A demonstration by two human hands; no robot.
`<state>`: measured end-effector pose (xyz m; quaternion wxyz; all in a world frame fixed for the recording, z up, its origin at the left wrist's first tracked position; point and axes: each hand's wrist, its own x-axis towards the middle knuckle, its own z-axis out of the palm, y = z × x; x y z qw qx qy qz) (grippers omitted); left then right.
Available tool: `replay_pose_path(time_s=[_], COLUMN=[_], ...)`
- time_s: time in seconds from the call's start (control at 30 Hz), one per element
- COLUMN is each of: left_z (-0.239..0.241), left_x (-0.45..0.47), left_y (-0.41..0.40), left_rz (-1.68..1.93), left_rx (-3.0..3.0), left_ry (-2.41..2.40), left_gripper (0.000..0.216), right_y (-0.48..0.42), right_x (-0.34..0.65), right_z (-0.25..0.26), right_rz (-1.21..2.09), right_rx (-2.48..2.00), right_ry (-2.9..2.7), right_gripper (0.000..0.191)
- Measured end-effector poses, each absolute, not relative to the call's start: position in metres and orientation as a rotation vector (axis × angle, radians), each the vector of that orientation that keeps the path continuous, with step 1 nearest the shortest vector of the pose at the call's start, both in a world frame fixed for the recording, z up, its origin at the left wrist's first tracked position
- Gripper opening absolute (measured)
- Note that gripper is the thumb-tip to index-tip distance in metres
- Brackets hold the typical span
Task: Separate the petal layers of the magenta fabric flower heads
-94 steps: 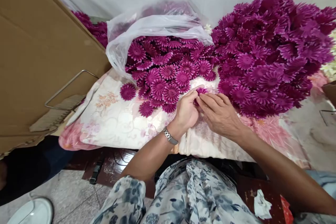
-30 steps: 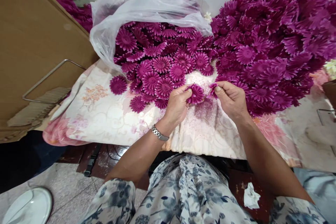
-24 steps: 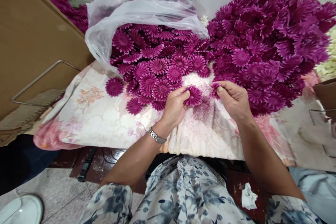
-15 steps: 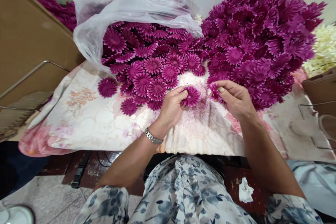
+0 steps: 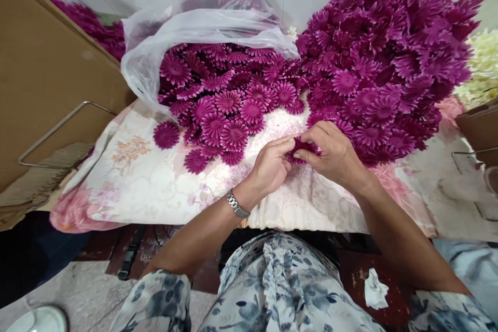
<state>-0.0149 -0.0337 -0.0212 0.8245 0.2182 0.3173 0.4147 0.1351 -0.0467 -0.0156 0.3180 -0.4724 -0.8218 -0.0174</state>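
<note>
Head view: the left hand point(image 5: 270, 163) is gripping a flower point(image 5: 303, 147) with its thumb pressed close, while the right hand point(image 5: 336, 153) is pinching it from 3 o'clock. The flower is sitting between both hands, partly covered by fingers. A watch point(image 5: 236, 203) is circling the left wrist at 8 o'clock. Floral cloth point(image 5: 155, 187) is lying beneath. Loose flowers point(image 5: 227, 101) are lying at 10 o'clock before an open bag point(image 5: 138, 70). A heap point(image 5: 383, 72) of similar flowers is rising between 1 and 2 o'clock. A carton point(image 5: 50, 72) is standing toward 9 o'clock.
</note>
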Motion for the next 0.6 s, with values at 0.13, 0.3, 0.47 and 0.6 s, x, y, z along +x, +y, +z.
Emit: replay_pose_path(time_s=[0.13, 0.3, 0.47, 0.6], left_z=[-0.026, -0.031, -0.029, -0.029], left_x=[-0.014, -0.013, -0.018, -0.02], left_y=[-0.035, -0.033, -0.029, -0.028], left_rz=[0.848, 0.903, 0.983, 0.966], left_rx=[0.538, 0.568, 0.537, 0.48], left_ry=[0.702, 0.656, 0.728, 0.766], left_gripper=[0.013, 0.02, 0.021, 0.02], right_y=[-0.04, -0.041, -0.045, -0.047], right_x=[0.134, 0.139, 0.168, 0.177], right_z=[-0.028, -0.029, -0.017, -0.015], right_rz=[0.036, 0.057, -0.271, -0.45], right_rx=[-1.124, -1.159, -1.389, -1.475], right_ry=[-2.076, -1.934, -1.943, -2.021], right_gripper=[0.009, 0.008, 0.01, 0.024])
